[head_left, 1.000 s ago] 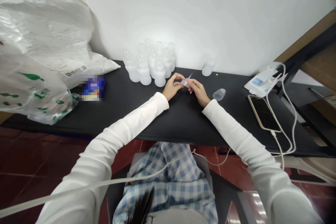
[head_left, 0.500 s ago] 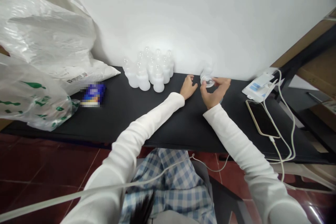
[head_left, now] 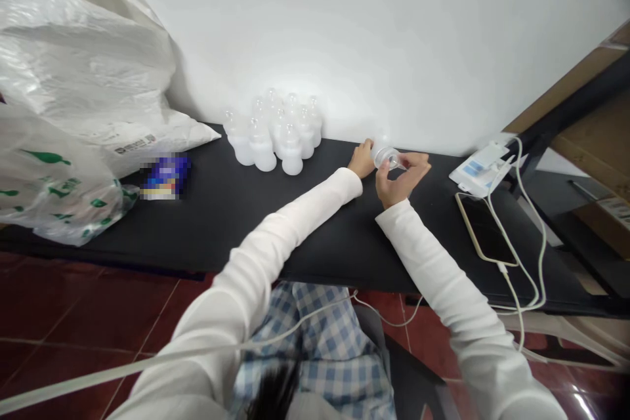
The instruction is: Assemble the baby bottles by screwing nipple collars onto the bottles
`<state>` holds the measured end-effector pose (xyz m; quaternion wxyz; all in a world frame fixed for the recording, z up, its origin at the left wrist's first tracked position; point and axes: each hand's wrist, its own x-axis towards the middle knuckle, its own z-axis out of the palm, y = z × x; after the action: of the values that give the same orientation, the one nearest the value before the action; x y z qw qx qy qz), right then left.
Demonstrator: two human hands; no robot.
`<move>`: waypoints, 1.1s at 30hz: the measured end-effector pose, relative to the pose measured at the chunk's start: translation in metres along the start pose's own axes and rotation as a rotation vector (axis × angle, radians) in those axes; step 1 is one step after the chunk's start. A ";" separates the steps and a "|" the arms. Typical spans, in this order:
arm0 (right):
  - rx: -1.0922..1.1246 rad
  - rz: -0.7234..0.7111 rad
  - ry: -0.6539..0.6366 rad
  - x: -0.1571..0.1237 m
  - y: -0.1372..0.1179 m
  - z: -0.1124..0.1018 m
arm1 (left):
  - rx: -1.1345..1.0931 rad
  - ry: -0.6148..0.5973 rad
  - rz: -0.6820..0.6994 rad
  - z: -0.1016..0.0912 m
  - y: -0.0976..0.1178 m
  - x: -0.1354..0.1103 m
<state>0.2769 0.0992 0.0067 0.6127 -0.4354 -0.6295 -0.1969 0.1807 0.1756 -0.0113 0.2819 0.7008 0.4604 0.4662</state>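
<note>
**One small bottle in hand, a batch standing**

Work is looking partway along, judging by how things are lying now. A bottle cluster (head_left: 275,134) of approx. nine or ten white translucent bottles is standing upright against the wall at the back of the tabletop (head_left: 236,216), each with a rounded top on. One more small bottle (head_left: 386,156) is being held tilted just above the tabletop, right of the cluster and near the wall.

The right hand (head_left: 401,178) is grasping it, fingers curling round the body. The left hand (head_left: 361,161) is reaching in at the bottle's cluster-side end. The view is soft there, so I can't tell whether it is gripping or only touching. No loose bottles or caps are showing elsewhere, so what is left isn't clear from this view.

Writing and labels:
- Left of the cluster, big plastic bags (head_left: 73,98) are slumping on the tabletop. The upper one is carrying a small printed label w/ barcode-like marks, too small to read. The lower one is showing green print, no legible words.
- A blue packet (head_left: 165,176), left of the cluster and nearer the person, is blurred out.
- Well right of the cluster, a white box (head_left: 476,167) w/ blue panels and a phone (head_left: 485,228) on a white cable (head_left: 534,256) are lying. No text is readable on either.
</note>
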 end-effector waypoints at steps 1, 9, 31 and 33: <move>0.014 -0.022 0.006 -0.001 -0.001 0.001 | 0.072 -0.018 0.001 -0.008 0.001 -0.011; 0.114 -0.085 -0.094 -0.007 -0.015 0.000 | 0.159 0.097 0.124 -0.102 -0.006 -0.115; 0.640 -0.276 -0.569 -0.015 -0.043 -0.005 | -0.251 0.272 -0.202 -0.180 0.005 -0.146; 0.599 -0.373 -0.587 -0.016 -0.043 -0.007 | -0.304 0.271 -0.285 -0.180 0.003 -0.145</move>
<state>0.2451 0.0656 0.0055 0.4612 -0.1557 -0.8733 0.0183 -0.0025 0.0362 0.0072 0.3826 0.5093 0.5129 0.5755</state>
